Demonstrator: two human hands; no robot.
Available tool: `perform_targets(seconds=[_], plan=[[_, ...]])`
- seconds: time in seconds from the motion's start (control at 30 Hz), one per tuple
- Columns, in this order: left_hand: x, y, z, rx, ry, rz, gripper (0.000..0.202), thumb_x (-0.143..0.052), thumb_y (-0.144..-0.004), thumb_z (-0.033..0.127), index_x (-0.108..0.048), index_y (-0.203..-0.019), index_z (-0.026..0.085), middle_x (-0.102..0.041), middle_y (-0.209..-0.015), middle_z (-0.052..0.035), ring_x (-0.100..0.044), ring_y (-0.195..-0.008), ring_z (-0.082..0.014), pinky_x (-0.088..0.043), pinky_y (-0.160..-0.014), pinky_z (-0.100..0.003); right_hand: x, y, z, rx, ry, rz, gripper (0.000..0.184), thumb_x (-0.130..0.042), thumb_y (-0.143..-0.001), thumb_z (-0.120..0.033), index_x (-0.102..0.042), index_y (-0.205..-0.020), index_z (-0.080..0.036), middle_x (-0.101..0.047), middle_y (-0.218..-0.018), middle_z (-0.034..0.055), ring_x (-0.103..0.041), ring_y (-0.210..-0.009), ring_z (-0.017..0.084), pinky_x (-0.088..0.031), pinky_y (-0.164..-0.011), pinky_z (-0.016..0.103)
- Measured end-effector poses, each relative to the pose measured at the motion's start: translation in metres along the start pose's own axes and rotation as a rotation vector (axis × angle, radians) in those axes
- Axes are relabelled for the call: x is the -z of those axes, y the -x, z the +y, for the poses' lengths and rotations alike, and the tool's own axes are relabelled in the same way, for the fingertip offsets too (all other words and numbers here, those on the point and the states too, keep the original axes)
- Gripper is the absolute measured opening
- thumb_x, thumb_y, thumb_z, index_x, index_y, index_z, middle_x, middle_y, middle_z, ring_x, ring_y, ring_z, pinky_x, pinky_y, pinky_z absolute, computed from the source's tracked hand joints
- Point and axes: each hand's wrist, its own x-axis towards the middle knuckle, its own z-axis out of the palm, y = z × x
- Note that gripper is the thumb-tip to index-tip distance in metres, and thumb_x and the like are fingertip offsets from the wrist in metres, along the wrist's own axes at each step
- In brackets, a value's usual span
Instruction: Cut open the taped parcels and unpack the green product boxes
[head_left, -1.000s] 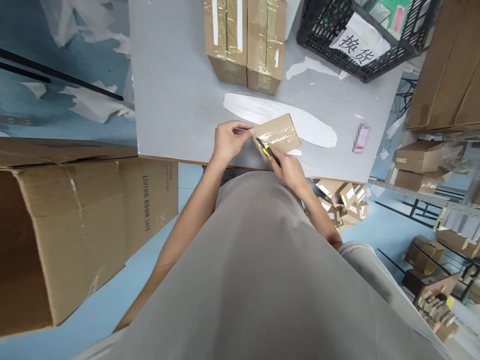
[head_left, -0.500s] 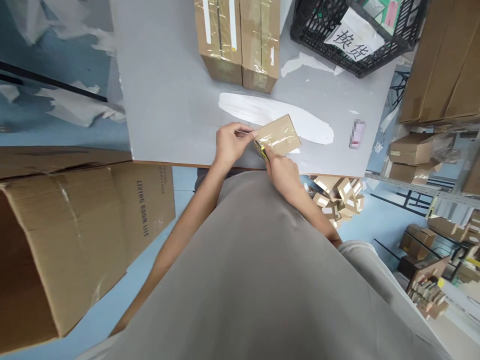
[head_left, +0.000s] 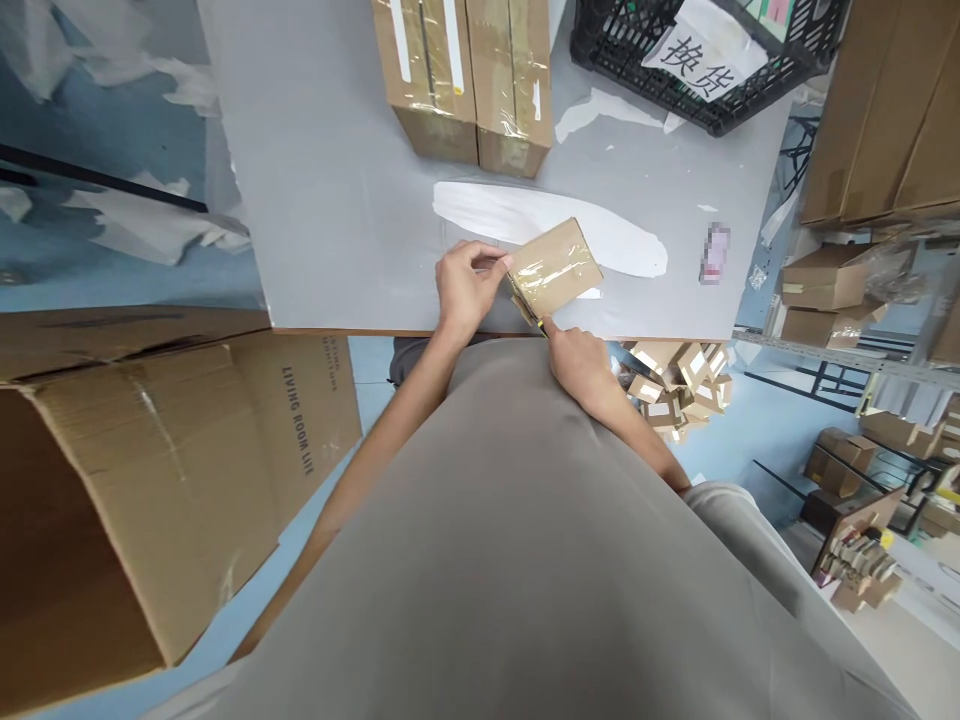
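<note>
A small flat cardboard box [head_left: 556, 268] wrapped in clear tape lies near the front edge of the grey table [head_left: 330, 200]. My left hand [head_left: 463, 285] pinches its left edge, fingers closed on it. My right hand [head_left: 579, 362] is closed round a yellow and black utility knife [head_left: 529, 309], whose tip sits at the box's near left corner. My grey shirt hides the lower part of both arms.
Two taped cartons [head_left: 469, 75] stand at the back of the table. A black crate [head_left: 705, 50] with a paper sign is at the back right. A large open carton [head_left: 142, 470] stands at my left. Several small boxes [head_left: 671, 385] lie under the table's right edge. Shelving with cartons is right.
My right hand has drawn back toward my body with the knife, along the box's near edge. The left hand keeps its hold on the box's left edge.
</note>
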Motion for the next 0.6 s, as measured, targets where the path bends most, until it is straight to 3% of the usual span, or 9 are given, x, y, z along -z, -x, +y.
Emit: perform_targets(seconds=[0.07,0.13,0.27,0.4,0.5,0.6], plan=[[0.001,0.003,0.003,0.020,-0.003,0.002,0.019,-0.089,-0.100,0.040,-0.082,-0.105,0.024,-0.086,-0.116,-0.0064,-0.083,-0.109,-0.0236,-0.069,-0.105,-0.036,-0.002,0.005,0.014,0.047,-0.080,0.073,0.064,-0.047,-0.122,-0.018,-0.052,-0.186,-0.026,-0.089,-0.133,0.0209,-0.086,-0.127,0.039,-0.064,-0.109,0.049],[0.001,0.005,0.006,0.035,-0.013,0.007,0.019,-0.088,-0.101,0.042,-0.082,-0.106,0.024,-0.086,-0.119,-0.0065,-0.083,-0.111,-0.0242,-0.069,-0.105,-0.036,-0.004,0.000,0.035,0.096,-0.194,0.225,0.059,-0.047,-0.125,-0.031,-0.055,-0.184,-0.028,-0.090,-0.133,0.0176,-0.085,-0.126,0.041,-0.064,-0.109,0.050],[-0.001,0.011,0.008,0.056,-0.013,0.032,0.022,-0.085,-0.102,0.044,-0.081,-0.112,0.025,-0.085,-0.126,-0.0073,-0.083,-0.115,-0.0254,-0.070,-0.105,-0.038,-0.008,-0.045,0.082,0.035,-0.418,0.638,0.063,-0.035,-0.129,-0.049,-0.054,-0.181,-0.019,-0.084,-0.146,0.0216,-0.083,-0.130,0.040,-0.064,-0.114,0.051],[-0.004,0.014,0.006,0.071,-0.014,0.050,0.027,-0.082,-0.104,0.047,-0.080,-0.120,0.025,-0.084,-0.134,-0.0092,-0.082,-0.118,-0.0251,-0.070,-0.103,-0.037,-0.021,-0.088,0.103,-0.046,-0.557,0.616,0.063,-0.030,-0.130,-0.053,-0.060,-0.171,-0.016,-0.086,-0.137,0.0195,-0.088,-0.107,0.032,-0.065,-0.106,0.042],[-0.004,0.014,0.006,0.038,-0.052,0.050,0.032,-0.079,-0.108,0.051,-0.079,-0.130,0.027,-0.081,-0.139,-0.0108,-0.080,-0.126,-0.0278,-0.071,-0.109,-0.041,-0.036,-0.090,0.099,-0.032,-0.589,0.584,0.062,-0.025,-0.130,-0.049,-0.061,-0.168,-0.017,-0.086,-0.140,0.0187,-0.088,-0.100,0.029,-0.065,-0.104,0.039],[-0.011,0.016,0.014,-0.091,-0.157,0.024,0.043,-0.076,-0.111,0.055,-0.076,-0.147,0.030,-0.074,-0.157,-0.0149,-0.070,-0.152,-0.0374,-0.061,-0.131,-0.056,-0.047,-0.082,0.094,-0.006,-0.578,0.569,0.064,-0.026,-0.130,-0.053,-0.059,-0.172,-0.017,-0.086,-0.144,0.0196,-0.088,-0.102,0.030,-0.065,-0.106,0.040]])
